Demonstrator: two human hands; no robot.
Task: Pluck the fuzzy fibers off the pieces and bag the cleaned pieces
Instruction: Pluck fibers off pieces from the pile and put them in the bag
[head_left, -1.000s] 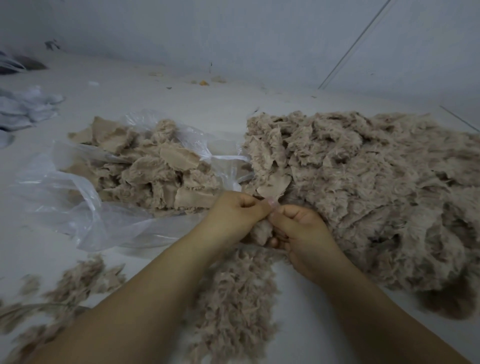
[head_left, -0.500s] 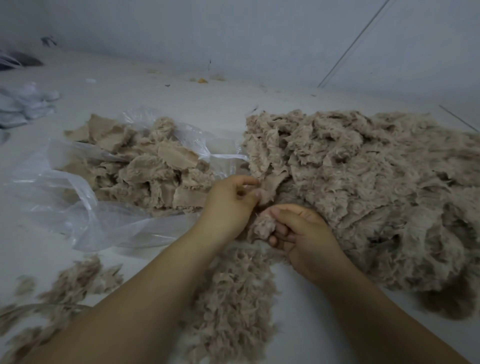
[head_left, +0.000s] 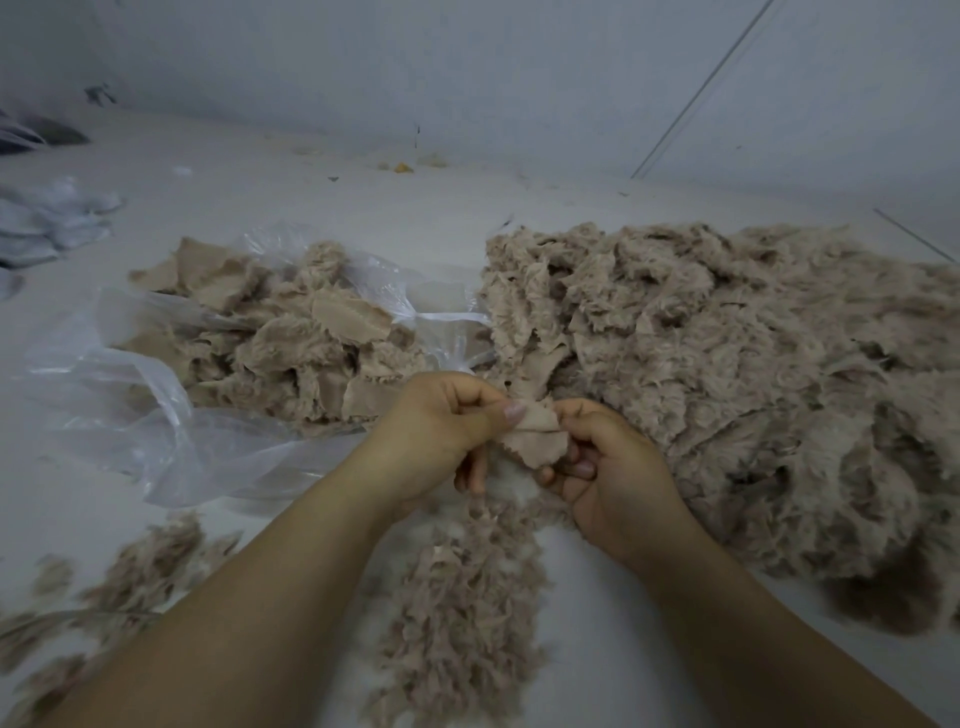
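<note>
You hold one small beige piece (head_left: 535, 439) between your two hands, just above the floor and in front of the big pile. Your left hand (head_left: 447, 431) pinches its upper left edge between thumb and curled fingers; your right hand (head_left: 608, 467) has its fingers curled round the right and lower edge. Held taut like this, the smooth backing faces you, probably so you can turn it and get at the fuzz along the edges.

Just below your hands lies a strip of plucked fluff (head_left: 467, 597), likely where the pulled fibers drop. To your left, the clear plastic bag (head_left: 156, 415) lies open with cleaned pieces (head_left: 291, 343) heaped in its mouth, within easy reach for tossing. To your right the uncleaned pile (head_left: 753, 364) is much larger, so most of the work seems left.

The fuzzy side of the piece is turned away, and your right fingertips are partly hidden behind it. The pile runs off the right edge.
</note>
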